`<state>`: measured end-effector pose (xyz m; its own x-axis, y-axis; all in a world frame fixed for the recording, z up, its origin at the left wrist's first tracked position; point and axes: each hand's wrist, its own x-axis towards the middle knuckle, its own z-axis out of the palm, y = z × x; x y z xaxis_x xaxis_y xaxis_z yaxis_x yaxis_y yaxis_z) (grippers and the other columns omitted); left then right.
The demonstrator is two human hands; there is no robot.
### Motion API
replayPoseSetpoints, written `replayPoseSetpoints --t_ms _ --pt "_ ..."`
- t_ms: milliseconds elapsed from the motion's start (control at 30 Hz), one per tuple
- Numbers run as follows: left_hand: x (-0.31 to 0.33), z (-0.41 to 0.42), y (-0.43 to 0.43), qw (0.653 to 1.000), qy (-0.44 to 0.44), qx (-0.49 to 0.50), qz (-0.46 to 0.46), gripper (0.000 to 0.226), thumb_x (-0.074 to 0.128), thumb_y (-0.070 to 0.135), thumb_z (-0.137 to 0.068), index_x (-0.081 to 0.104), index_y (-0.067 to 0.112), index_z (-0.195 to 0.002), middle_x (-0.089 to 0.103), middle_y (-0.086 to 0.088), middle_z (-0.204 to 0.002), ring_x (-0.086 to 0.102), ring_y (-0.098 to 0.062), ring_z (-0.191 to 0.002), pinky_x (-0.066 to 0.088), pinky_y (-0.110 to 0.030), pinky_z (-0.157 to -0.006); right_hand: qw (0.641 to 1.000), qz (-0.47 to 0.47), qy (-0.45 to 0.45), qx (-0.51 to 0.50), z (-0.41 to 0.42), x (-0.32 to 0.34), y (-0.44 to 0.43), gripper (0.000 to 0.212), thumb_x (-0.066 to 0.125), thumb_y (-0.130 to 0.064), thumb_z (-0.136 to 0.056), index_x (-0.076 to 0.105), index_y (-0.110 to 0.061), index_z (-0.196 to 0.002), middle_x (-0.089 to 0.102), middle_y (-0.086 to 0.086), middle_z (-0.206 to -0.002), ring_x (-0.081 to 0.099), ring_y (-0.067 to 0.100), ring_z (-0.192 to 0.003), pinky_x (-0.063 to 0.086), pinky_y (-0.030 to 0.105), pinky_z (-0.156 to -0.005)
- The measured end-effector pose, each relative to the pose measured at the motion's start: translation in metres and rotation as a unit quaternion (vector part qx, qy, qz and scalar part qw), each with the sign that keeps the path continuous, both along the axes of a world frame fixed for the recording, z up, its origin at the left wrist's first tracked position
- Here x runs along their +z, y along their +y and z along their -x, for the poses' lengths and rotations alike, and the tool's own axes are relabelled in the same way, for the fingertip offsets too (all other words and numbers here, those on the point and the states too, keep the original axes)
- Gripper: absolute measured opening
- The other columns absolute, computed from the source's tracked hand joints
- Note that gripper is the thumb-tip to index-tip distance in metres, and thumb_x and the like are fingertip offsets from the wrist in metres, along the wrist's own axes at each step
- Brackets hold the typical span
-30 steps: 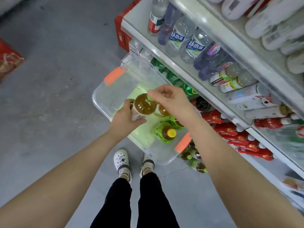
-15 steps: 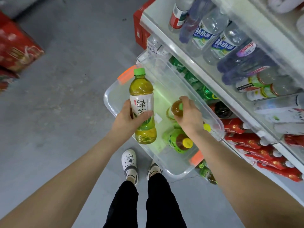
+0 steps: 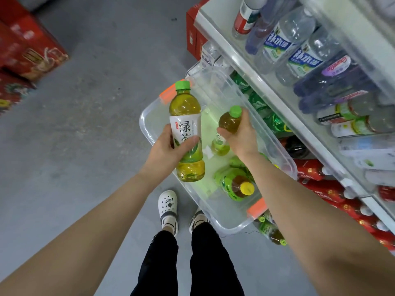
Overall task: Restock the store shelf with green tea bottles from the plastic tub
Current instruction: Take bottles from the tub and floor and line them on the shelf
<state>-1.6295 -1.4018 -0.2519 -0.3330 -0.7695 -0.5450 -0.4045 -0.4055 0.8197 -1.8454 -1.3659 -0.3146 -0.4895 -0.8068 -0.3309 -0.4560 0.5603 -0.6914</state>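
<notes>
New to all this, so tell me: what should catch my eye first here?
The left hand grips a green tea bottle, cap up, above the clear plastic tub on the floor. The right hand holds a second green-capped bottle over the tub, beside a shelf crowded with drinks.

The tea bottle [image 3: 186, 133] has a green cap, golden-yellow liquid and a white label with green characters and leaves. The second tea bottle [image 3: 229, 122] is darker amber, green-capped. The clear tub [image 3: 149, 131] carries orange latches [image 3: 166, 94].
</notes>
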Motion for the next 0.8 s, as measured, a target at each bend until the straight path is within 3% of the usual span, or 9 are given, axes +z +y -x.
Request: replayPoseSetpoints --t_ms 167,267,400,467,533,600,700,800 --pt "0.035 0.002 0.003 1.0 0.027 -0.002 0.003 0.061 0.073 0.057 -0.068 0.054 0.028 -0.118 0.071 0.009 -0.104 0.069 -0.007 -0.094 0.058 -0.038 -0.086 0.974 0.087 -0.176 -0.113 0.013 0.058 0.026 0.076 0.087 -0.032 -0.071 0.043 -0.025 -0.133 0.066 -0.006 -0.119 0.065 0.012 -0.108 0.048 0.041 -0.105" --pt "0.066 0.005 0.006 0.998 0.063 -0.019 -0.004 0.059 0.072 0.052 -0.071 0.053 0.027 -0.121 0.071 0.004 -0.109 0.069 -0.012 -0.099 0.056 -0.043 -0.091 0.964 0.121 -0.206 -0.116 0.016 0.108 0.043 0.074 0.086 -0.031 -0.074 0.045 -0.019 -0.134 0.066 0.002 -0.122 0.065 0.016 -0.111 0.047 0.045 -0.106" --pt "0.117 0.014 0.009 0.992 0.104 -0.065 -0.013 0.066 0.072 0.057 -0.066 0.054 0.03 -0.123 0.07 0.001 -0.115 0.067 -0.019 -0.106 0.052 -0.048 -0.096 0.942 0.185 -0.223 -0.167 0.019 0.175 0.069 0.054 0.082 -0.023 -0.075 0.05 -0.027 -0.119 0.069 -0.002 -0.111 0.067 0.014 -0.105 0.048 0.046 -0.104" --pt "0.142 0.02 0.01 0.989 0.108 -0.096 0.011 0.07 0.077 0.06 -0.062 0.053 0.033 -0.121 0.07 0.003 -0.112 0.068 -0.017 -0.104 0.054 -0.043 -0.093 0.919 0.221 -0.236 -0.225 0.02 0.207 0.08 0.057 0.081 -0.027 -0.071 0.051 -0.029 -0.119 0.069 -0.002 -0.114 0.067 0.015 -0.107 0.048 0.044 -0.103" --pt "0.168 0.029 0.013 0.986 0.097 -0.124 0.062 0.059 0.079 0.05 -0.069 0.052 0.033 -0.118 0.069 0.009 -0.107 0.067 -0.012 -0.1 0.053 -0.025 -0.084 0.88 0.27 -0.263 -0.288 0.021 0.237 0.09 0.072 0.081 -0.036 -0.065 0.049 -0.024 -0.129 0.068 0.004 -0.118 0.066 0.022 -0.11 0.05 0.046 -0.101" --pt "0.195 0.038 0.016 0.981 0.082 -0.141 0.106 0.059 0.08 0.043 -0.074 0.048 0.027 -0.121 0.065 0.012 -0.105 0.065 -0.01 -0.099 0.05 -0.017 -0.076 0.845 0.307 -0.276 -0.339 0.023 0.267 0.1 0.085 0.08 -0.04 -0.063 0.044 -0.019 -0.136 0.069 0.005 -0.113 0.068 0.02 -0.102 0.052 0.041 -0.09" --pt "0.23 0.05 0.022 0.971 0.071 -0.167 0.156 0.081 0.079 0.06 -0.056 0.043 0.026 -0.121 0.064 0.012 -0.106 0.065 -0.012 -0.1 0.054 -0.038 -0.087 0.815 0.354 -0.272 -0.369 0.028 0.31 0.12 0.067 0.075 -0.04 -0.071 0.05 -0.016 -0.128 0.07 0.003 -0.107 0.069 0.015 -0.091 0.051 0.034 -0.077" --pt "0.262 0.067 0.031 0.953 0.093 -0.209 0.201 0.069 0.084 0.048 -0.064 0.047 0.027 -0.119 0.066 0.008 -0.107 0.064 -0.013 -0.1 0.054 -0.042 -0.088 0.813 0.387 -0.246 -0.358 0.035 0.345 0.145 0.049 0.073 -0.038 -0.083 0.054 -0.02 -0.124 0.071 0.0 -0.111 0.07 0.015 -0.094 0.051 0.035 -0.08"
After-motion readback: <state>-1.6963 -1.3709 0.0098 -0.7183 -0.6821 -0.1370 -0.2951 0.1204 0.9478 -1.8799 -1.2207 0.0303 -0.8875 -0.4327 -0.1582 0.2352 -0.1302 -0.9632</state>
